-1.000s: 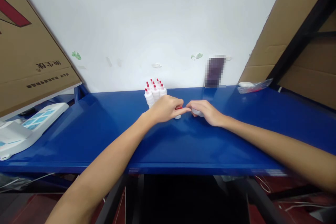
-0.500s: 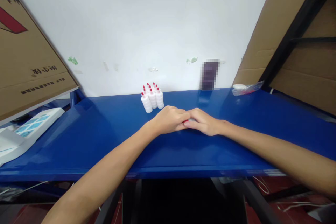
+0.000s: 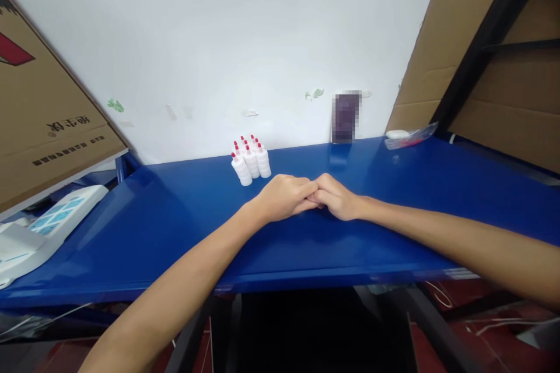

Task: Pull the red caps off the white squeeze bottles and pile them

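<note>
Over the blue table, my left hand [image 3: 286, 197] and my right hand [image 3: 339, 197] meet, fingers closed and touching. What they grip is hidden now. A red tip and a pale bit showed between the fingers a moment ago, matching a small squeeze bottle. Just beyond my left hand, toward the wall, several white squeeze bottles [image 3: 251, 162] with red-tipped nozzles stand upright in a tight cluster.
The blue table [image 3: 175, 233] runs up to a white wall [image 3: 210, 41]. A blurred dark rectangular item [image 3: 345, 118] leans there. At right lies a clear plastic bag [image 3: 411, 138]; at left, a white device with blue panels [image 3: 65, 210]. Cardboard [image 3: 56, 105] flanks both sides.
The view has shifted slightly. My right-hand fingers have curled in against my left hand, and the red tip and pale bit between them are now covered.
</note>
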### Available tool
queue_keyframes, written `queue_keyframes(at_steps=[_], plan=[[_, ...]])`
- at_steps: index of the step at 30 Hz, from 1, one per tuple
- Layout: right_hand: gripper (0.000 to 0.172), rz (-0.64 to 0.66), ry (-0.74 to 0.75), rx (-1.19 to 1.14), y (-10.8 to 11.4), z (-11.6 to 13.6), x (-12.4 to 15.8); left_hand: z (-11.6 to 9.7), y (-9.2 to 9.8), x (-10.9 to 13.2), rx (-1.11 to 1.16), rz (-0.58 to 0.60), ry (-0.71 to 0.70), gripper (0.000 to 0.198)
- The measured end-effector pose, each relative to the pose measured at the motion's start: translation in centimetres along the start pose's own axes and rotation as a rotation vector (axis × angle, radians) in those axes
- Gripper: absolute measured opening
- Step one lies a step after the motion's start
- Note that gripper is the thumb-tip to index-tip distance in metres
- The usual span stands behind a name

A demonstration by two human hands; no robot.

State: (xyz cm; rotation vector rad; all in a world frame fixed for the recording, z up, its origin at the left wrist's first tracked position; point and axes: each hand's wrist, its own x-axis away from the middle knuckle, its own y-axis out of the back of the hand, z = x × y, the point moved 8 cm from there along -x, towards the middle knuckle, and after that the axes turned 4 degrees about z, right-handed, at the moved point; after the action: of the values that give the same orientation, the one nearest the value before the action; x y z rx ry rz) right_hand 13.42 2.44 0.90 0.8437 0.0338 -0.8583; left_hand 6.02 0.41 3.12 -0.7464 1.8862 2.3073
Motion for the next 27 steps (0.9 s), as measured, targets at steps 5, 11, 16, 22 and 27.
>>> queue_keyframes(at_steps=[5, 11, 16, 22, 27], plan=[[0.041, -0.093, -0.035, -0.190, 0.7, -1.3, -0.4, 2.7, 0.6, 0.2, 0.324, -0.089, 0.210, 0.038], [0.042, -0.192, -0.155, -0.188, 2.1, -2.6, -0.4, 8.0, 2.3, 2.5, 0.494, -0.165, 0.560, 0.054], [0.039, -0.159, -0.144, -0.141, 1.8, -2.6, -0.4, 8.3, 1.4, 2.8, 0.537, 0.046, 0.546, 0.054], [0.041, -0.154, -0.137, -0.142, 1.7, -2.7, -0.3, 7.5, 0.2, 2.5, 0.465, 0.091, 0.526, 0.058], [0.039, -0.172, -0.142, -0.190, 1.8, -2.7, -0.1, 6.4, 2.2, 1.8, 0.320, -0.064, 0.385, 0.057]])
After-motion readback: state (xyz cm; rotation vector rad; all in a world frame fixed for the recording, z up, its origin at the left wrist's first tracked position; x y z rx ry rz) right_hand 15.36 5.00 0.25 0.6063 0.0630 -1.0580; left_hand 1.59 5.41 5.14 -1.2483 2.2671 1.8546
